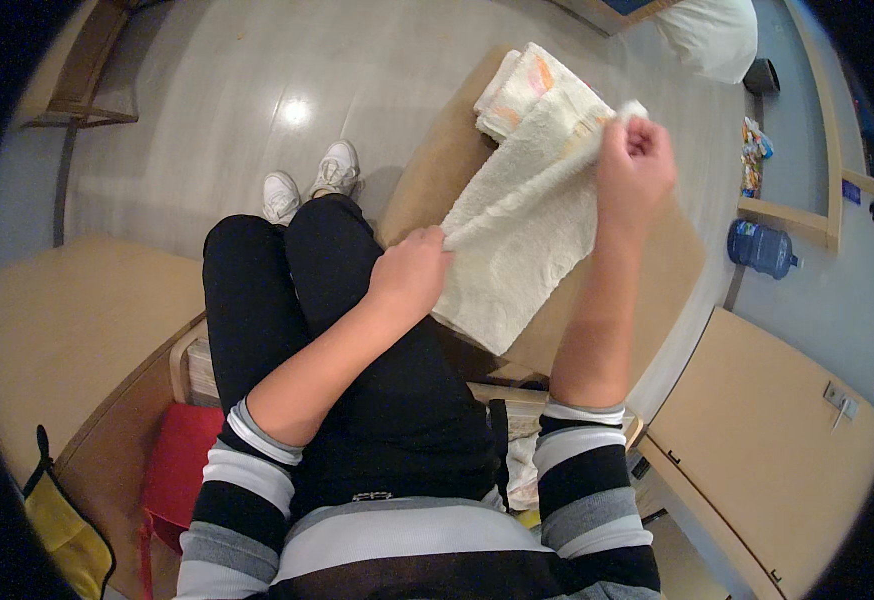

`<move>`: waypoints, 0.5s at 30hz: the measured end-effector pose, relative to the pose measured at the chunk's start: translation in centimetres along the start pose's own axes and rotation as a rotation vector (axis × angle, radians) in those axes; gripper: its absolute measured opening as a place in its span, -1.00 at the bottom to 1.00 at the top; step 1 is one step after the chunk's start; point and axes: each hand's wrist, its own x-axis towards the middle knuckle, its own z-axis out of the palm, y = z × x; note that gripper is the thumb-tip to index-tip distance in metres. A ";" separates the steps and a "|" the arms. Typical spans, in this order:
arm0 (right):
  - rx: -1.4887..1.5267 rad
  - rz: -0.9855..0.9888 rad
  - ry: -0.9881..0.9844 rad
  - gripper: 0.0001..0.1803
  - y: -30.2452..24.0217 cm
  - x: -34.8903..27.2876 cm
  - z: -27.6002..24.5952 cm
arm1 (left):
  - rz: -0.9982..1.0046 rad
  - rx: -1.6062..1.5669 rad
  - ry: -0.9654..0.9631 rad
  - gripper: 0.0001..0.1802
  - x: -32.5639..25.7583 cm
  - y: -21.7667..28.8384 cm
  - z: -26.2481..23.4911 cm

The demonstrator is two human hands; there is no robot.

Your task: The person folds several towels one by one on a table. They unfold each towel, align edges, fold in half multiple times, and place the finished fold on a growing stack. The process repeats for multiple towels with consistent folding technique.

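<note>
A cream towel (532, 262) with pale orange and pink marks lies across a tan tabletop (669, 262) in front of me. My left hand (412, 272) is closed on its near left edge. At the far right, my right hand (639, 170) pinches a bunched corner of the same towel and holds it raised above the table. Between my hands the lifted edge runs in a slanting fold. Beyond it, a folded, patterned part (529, 90) lies at the table's far side; I cannot tell whether this is a separate towel.
My legs in black trousers (292, 280) are left of the table. A tan desk (87, 330) stands at the left, with a red bag (175, 465) beside it. To the right are a blue water jug (762, 249), a wooden door (767, 440) and a white bag (712, 35).
</note>
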 end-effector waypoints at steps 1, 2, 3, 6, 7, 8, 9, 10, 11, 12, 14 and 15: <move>-0.012 -0.101 -0.034 -0.85 -0.2 -0.2 0.6 | -0.017 0.036 -0.013 -0.75 -0.1 0.0 -0.1; -0.028 -0.071 -0.076 -0.86 -0.3 -0.4 1.5 | -0.035 0.070 -0.022 -0.74 -0.2 0.1 -0.1; -0.011 -0.125 -0.129 -0.86 -0.2 -0.5 2.7 | -0.065 0.103 -0.039 -0.74 -0.2 0.1 -0.1; -0.107 -0.170 -0.245 -0.85 0.7 -1.0 5.4 | -0.101 0.176 -0.061 -0.69 0.0 0.0 0.2; -0.188 -0.114 -0.281 -0.85 1.1 -1.2 5.9 | -0.093 0.180 -0.034 -0.67 0.1 -0.1 0.4; -0.134 -0.182 -0.243 -0.84 1.4 -1.4 6.0 | -0.080 0.189 -0.002 -0.64 0.2 -0.2 0.5; -0.104 -0.199 -0.209 -0.84 1.6 -1.7 6.0 | -0.058 0.202 0.042 -0.61 0.2 -0.4 0.7; -0.096 -0.163 -0.180 -0.83 1.7 -2.0 5.8 | -0.016 0.179 0.094 -0.58 0.3 -0.7 0.8; -0.066 -0.216 -0.155 -0.83 1.7 -2.5 5.4 | 0.040 0.161 0.156 -0.55 0.4 -1.0 0.8; -0.061 -0.218 -0.132 -0.83 1.7 -3.2 4.5 | 0.081 0.146 0.191 -0.52 0.5 -1.2 0.8; -0.067 -0.201 -0.150 -0.81 1.7 -5.3 2.4 | 0.034 0.066 0.142 -0.48 1.3 -1.3 0.6; -0.079 -0.179 -0.193 -0.80 1.8 -6.9 1.1 | -0.015 0.028 0.079 -0.45 1.5 -1.3 0.4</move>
